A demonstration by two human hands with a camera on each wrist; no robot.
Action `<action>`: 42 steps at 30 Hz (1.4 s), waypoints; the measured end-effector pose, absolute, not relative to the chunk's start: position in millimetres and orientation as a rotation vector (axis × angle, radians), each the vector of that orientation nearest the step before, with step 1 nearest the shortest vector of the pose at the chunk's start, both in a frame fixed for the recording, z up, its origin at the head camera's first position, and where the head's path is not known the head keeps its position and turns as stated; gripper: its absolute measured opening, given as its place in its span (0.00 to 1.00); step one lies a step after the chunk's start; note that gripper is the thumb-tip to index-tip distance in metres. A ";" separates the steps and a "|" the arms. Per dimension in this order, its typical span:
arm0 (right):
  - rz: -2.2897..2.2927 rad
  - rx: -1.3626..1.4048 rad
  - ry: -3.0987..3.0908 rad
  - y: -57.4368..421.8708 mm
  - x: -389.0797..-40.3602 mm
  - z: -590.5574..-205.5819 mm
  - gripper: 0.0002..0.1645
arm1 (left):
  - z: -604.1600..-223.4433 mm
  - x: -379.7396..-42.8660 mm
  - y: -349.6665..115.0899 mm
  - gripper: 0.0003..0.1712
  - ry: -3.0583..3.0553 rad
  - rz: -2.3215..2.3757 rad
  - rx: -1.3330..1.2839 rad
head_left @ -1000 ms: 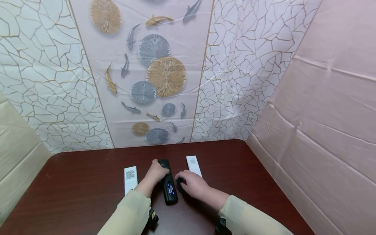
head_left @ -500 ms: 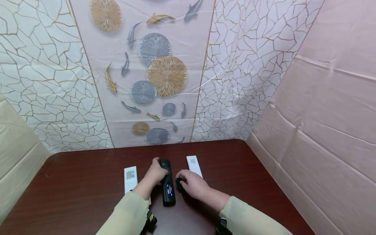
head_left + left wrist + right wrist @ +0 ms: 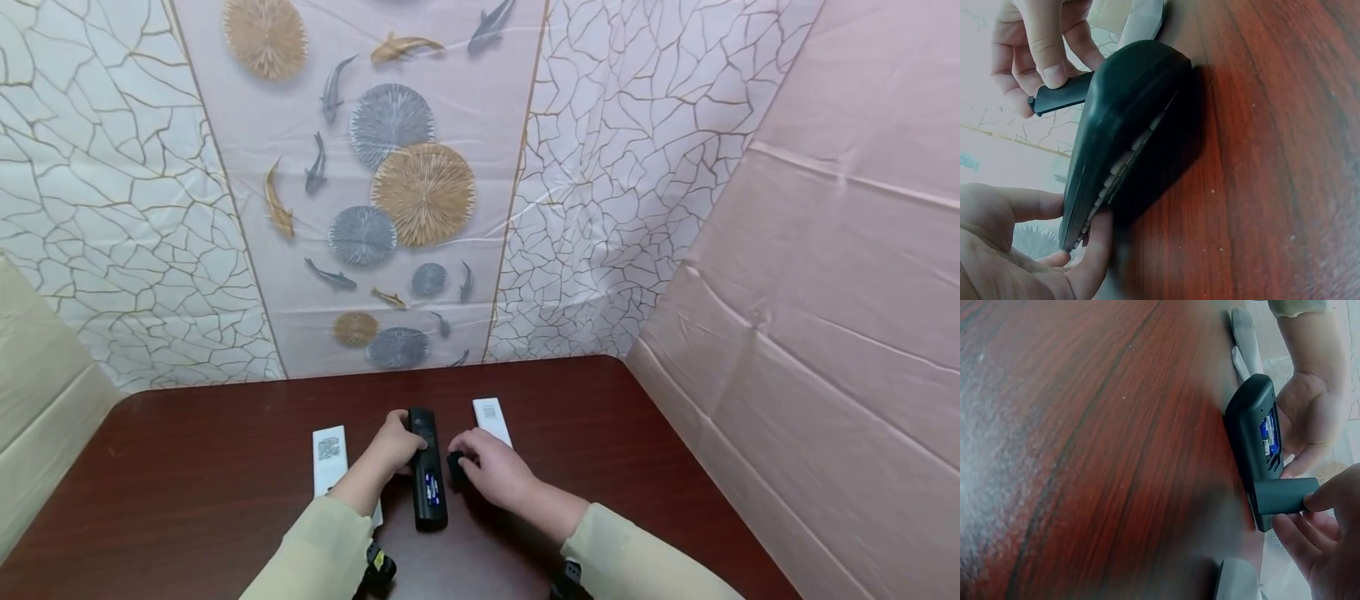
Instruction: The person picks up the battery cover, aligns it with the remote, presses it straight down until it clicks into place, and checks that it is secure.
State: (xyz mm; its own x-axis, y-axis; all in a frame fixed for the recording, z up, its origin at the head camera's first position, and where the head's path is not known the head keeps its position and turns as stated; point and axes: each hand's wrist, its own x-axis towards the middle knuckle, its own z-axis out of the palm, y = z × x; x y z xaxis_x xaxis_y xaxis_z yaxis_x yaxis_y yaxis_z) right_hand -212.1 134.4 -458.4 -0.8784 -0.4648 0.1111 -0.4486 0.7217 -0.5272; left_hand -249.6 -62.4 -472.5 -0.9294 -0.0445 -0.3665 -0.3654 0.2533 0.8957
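Observation:
A black remote control (image 3: 429,500) points away from me over the dark table, buttons facing down. Blue batteries (image 3: 1269,435) show in its uncovered battery compartment. My left hand (image 3: 392,446) grips the far half, thumb on the upper face and fingers underneath, as the left wrist view shows. Just right of the remote, my right hand (image 3: 491,468) pinches a small black battery cover (image 3: 1285,496) between thumb and fingers. In the left wrist view the cover (image 3: 1063,95) is held apart from the table, overlapping the remote's near end.
A long white bar with a printed code (image 3: 328,467) lies left of the remote, partly behind the left forearm. Another white bar (image 3: 491,417) lies beyond the right hand. The reddish-brown table (image 3: 210,467) ends at a patterned cloth backdrop (image 3: 427,275).
The remote's near end has swung slightly left and toward me, with the left hand still holding it. The right hand has barely moved, keeping the battery cover in its fingers.

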 end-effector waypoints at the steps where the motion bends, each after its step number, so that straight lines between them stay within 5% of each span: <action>1: -0.878 -0.764 2.895 135.4 -211.7 -457.7 0.12 | -472.2 -249.7 -61.4 0.40 2.257 1.732 -0.382; 42: -1.422 -0.621 2.716 121.3 -207.7 -450.3 0.11 | -460.7 -244.4 -68.8 0.38 2.009 2.107 -0.378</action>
State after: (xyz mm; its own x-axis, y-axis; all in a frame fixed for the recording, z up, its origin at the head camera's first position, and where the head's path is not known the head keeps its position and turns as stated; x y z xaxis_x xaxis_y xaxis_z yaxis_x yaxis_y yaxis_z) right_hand -207.7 121.3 -450.3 -0.9211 -0.3512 0.1683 -0.3384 0.5080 -0.7921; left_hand -244.4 -68.8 -460.7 -0.9461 -0.0278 -0.3228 -0.3211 -0.0524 0.9456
